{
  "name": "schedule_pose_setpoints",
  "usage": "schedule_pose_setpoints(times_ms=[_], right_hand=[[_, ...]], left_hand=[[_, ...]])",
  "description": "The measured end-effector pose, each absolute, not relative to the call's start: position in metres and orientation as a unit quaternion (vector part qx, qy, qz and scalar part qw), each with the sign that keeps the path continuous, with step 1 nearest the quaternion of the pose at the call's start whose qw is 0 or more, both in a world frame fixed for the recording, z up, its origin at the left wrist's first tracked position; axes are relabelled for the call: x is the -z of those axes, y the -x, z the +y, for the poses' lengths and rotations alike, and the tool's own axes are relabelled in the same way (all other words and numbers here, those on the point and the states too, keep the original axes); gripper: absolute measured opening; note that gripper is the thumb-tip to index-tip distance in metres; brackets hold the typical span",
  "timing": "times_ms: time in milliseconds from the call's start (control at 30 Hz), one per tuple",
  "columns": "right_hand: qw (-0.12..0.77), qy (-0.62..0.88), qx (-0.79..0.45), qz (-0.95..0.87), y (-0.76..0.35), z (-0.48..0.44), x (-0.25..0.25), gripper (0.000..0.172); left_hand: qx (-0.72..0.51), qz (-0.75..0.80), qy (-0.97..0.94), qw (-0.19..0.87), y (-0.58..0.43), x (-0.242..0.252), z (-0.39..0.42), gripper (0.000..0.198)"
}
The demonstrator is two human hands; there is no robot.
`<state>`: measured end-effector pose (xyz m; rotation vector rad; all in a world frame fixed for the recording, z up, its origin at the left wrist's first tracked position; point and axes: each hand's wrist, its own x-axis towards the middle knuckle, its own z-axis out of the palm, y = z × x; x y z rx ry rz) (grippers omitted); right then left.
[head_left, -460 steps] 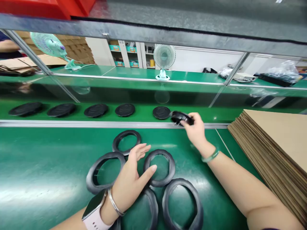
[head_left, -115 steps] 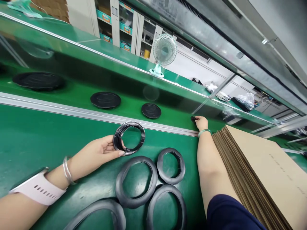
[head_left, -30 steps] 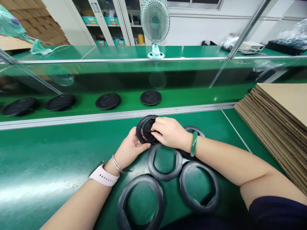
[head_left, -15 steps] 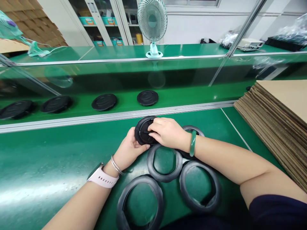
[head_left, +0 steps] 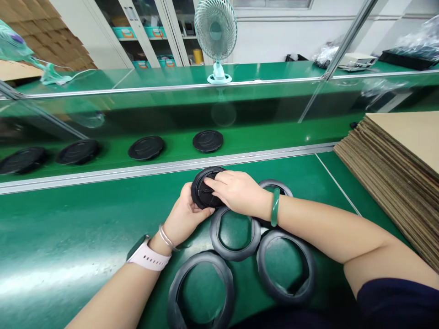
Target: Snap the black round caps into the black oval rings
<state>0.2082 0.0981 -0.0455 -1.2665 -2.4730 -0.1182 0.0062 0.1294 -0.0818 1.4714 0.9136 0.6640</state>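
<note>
A black round cover (head_left: 206, 197) with a raised rim is tilted up in my hands above the green table. My left hand (head_left: 187, 212) grips its left and lower edge, with the thumb along the bottom. My right hand (head_left: 236, 192) is on its right side, fingers reaching over the rim and pressing on the inner face near a narrow bar. Part of the cover is hidden behind this hand. Just below lies a dark grey ring (head_left: 214, 233), with two more grey rings (head_left: 173, 292) (head_left: 262, 265) nearer me. Another ring (head_left: 284, 187) shows partly behind my right wrist.
Beyond the metal edge (head_left: 137, 172), several black discs (head_left: 207, 141) lie on a lower green strip. A tall stack of cardboard sheets (head_left: 387, 183) stands at the right. A green fan (head_left: 216, 36) stands on the shelf behind, and another fan (head_left: 17, 45) is at the far left.
My right fingers have shifted from a pinch near the middle bar to a flatter press on the cover's inner face. The left hand keeps its hold; the rings have not moved.
</note>
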Motion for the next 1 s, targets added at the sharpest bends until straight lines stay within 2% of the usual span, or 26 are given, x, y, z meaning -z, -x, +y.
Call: schedule_pose_setpoints(times_ms=[167, 300, 367, 433, 500, 567, 667, 767, 900, 1000], right_hand=[[0.143, 0.459, 0.063, -0.875, -0.205, 0.100, 0.048, 0.034], [0.151, 0.451, 0.070, -0.877, -0.205, 0.101, 0.047, 0.031], [0.189, 0.446, 0.061, -0.873, -0.206, 0.100, 0.044, 0.028], [0.287, 0.451, 0.039, -0.844, -0.208, 0.097, 0.040, 0.025], [0.409, 0.475, 0.005, -0.779, -0.211, 0.095, 0.037, 0.031], [0.484, 0.495, -0.062, -0.719, -0.214, 0.094, 0.037, 0.036], [0.500, 0.498, -0.191, -0.683, -0.216, 0.097, 0.040, 0.027], [0.516, 0.508, -0.252, -0.642, -0.216, 0.101, 0.046, 0.018], [0.545, 0.489, -0.342, -0.589, -0.214, 0.103, 0.052, 0.021], [0.548, 0.476, -0.390, -0.567, -0.213, 0.104, 0.053, 0.027]], left_hand=[[-0.286, 0.387, -0.622, 0.617, -0.006, 0.081, 0.130, 0.066], [-0.294, 0.381, -0.610, 0.629, -0.008, 0.082, 0.131, 0.068], [-0.307, 0.378, -0.602, 0.633, -0.008, 0.081, 0.132, 0.068], [-0.334, 0.373, -0.589, 0.634, -0.009, 0.079, 0.131, 0.068], [-0.366, 0.369, -0.576, 0.632, -0.010, 0.075, 0.129, 0.068], [-0.390, 0.362, -0.573, 0.624, -0.010, 0.071, 0.125, 0.068], [-0.394, 0.354, -0.589, 0.611, -0.011, 0.068, 0.117, 0.073], [-0.361, 0.373, -0.617, 0.592, -0.011, 0.066, 0.108, 0.082], [-0.336, 0.384, -0.650, 0.563, -0.009, 0.064, 0.102, 0.095], [-0.343, 0.365, -0.656, 0.564, -0.008, 0.063, 0.100, 0.092]])
